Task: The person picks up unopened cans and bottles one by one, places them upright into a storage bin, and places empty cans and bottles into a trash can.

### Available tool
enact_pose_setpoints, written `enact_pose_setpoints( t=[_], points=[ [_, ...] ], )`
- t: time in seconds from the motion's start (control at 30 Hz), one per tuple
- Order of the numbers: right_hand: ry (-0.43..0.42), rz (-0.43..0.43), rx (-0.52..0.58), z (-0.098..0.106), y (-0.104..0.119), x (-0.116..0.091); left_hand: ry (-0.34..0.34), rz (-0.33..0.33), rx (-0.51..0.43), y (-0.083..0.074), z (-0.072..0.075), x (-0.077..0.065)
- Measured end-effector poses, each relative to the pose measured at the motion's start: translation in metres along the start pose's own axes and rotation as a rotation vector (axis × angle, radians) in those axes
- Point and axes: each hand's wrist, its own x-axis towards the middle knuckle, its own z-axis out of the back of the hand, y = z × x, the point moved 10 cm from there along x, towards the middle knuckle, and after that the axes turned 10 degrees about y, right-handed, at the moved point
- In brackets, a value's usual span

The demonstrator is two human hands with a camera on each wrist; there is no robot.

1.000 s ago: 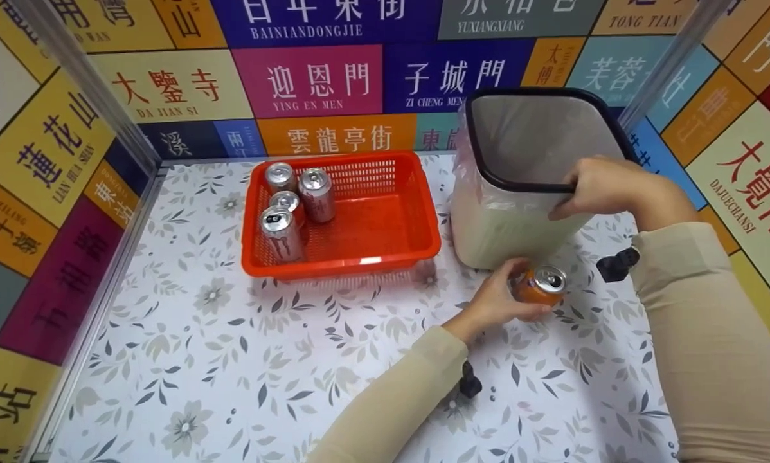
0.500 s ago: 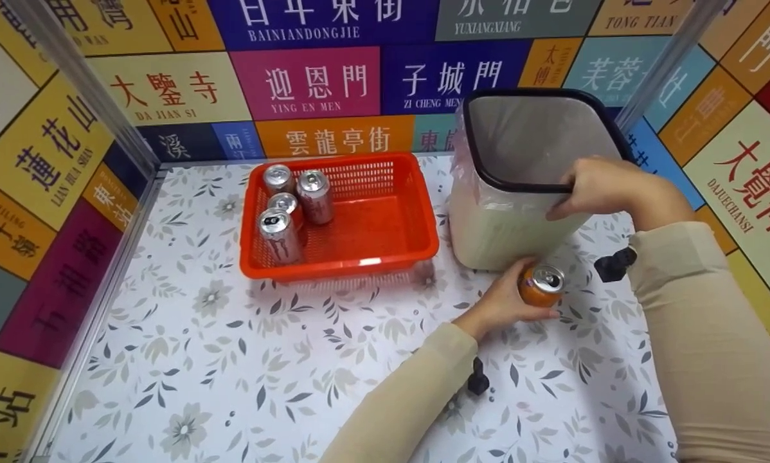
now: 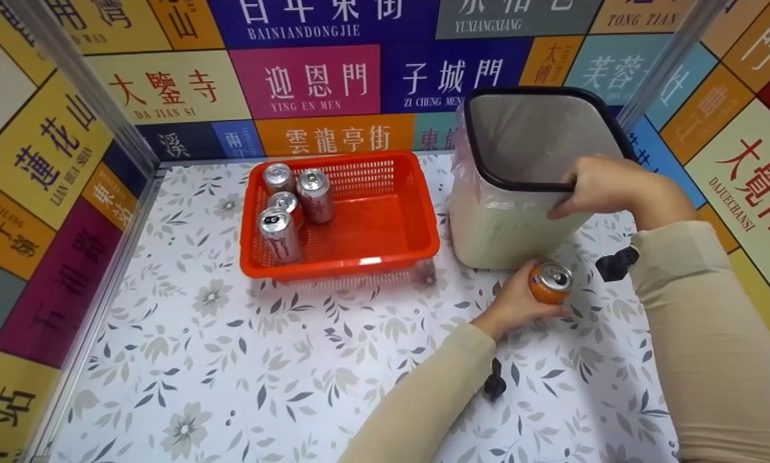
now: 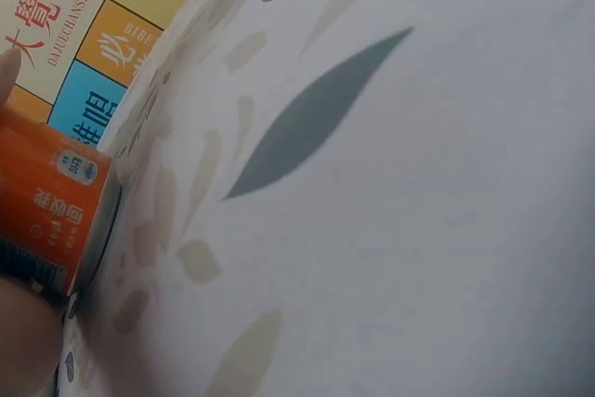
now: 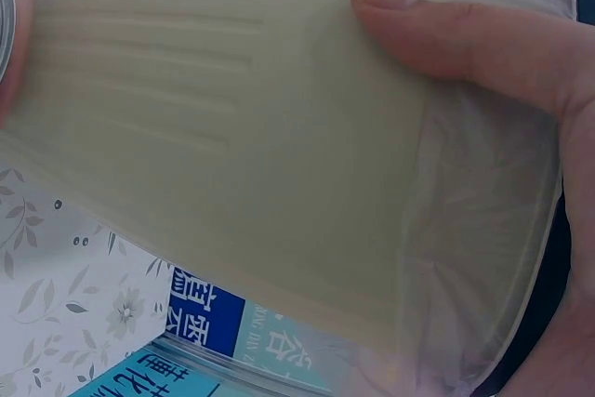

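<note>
My left hand (image 3: 517, 303) grips an orange drink can (image 3: 548, 290), its thumb on the near side and its other fingers mostly hidden behind. The can is upright with an opened silver top, just in front of the waste bin (image 3: 507, 228). In the left wrist view the can's orange side (image 4: 51, 197) shows printed characters, its bottom close to the tablecloth. My right hand (image 3: 600, 185) holds the bin's black rim at the near right corner. The thumb (image 5: 437, 34) lies along the outside wall in the right wrist view; the other fingers reach inside, out of sight.
A red plastic basket (image 3: 385, 238) stands left of the bin, with several drink cans (image 3: 281, 236) upright in its left part. The bin has a clear plastic liner (image 3: 463, 145) folded over its rim. Printed wall panels (image 3: 317, 80) enclose the flowered tablecloth (image 3: 231, 360).
My left hand and the orange can have shifted slightly to the right, along the front of the bin. My right hand stays on the bin's rim.
</note>
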Motion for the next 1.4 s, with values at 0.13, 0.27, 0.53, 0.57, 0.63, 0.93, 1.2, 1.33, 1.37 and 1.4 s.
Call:
enact_pose_setpoints(
  t=[0.13, 0.27, 0.53, 0.57, 0.63, 0.93, 1.2, 1.33, 1.37, 1.4],
  points=[
    [0.001, -0.002, 0.013, 0.0, 0.0, -0.001, -0.006, -0.016, 0.009, -0.002, -0.001, 0.0],
    [0.002, -0.005, 0.022, 0.0, -0.001, -0.003, -0.004, 0.004, 0.014, -0.004, -0.003, -0.001],
    [0.0, -0.013, 0.014, 0.0, -0.001, 0.0, 0.012, 0.005, 0.037, -0.008, -0.008, -0.008],
    [-0.001, -0.012, 0.011, 0.0, 0.0, 0.0, 0.017, -0.002, 0.047, -0.009, -0.008, -0.009],
    [-0.006, -0.011, 0.004, 0.001, 0.0, 0.0, 0.028, -0.015, 0.058, -0.011, -0.01, -0.011],
    [0.004, -0.008, 0.015, 0.0, 0.0, 0.0, 0.074, -0.051, 0.021, -0.021, -0.009, -0.027],
    [0.01, -0.02, 0.034, -0.001, 0.0, 0.0, 0.074, -0.074, -0.025, -0.024, 0.012, -0.046],
    [0.015, -0.027, 0.041, -0.001, -0.001, 0.0, 0.054, -0.081, -0.054, -0.022, 0.026, -0.057],
    [0.015, -0.027, 0.04, -0.001, -0.001, 0.0, 0.047, -0.082, -0.065, -0.022, 0.03, -0.059],
    [0.016, -0.026, 0.04, -0.001, -0.001, 0.0, 0.037, -0.08, -0.072, -0.023, 0.033, -0.062]
  ],
)
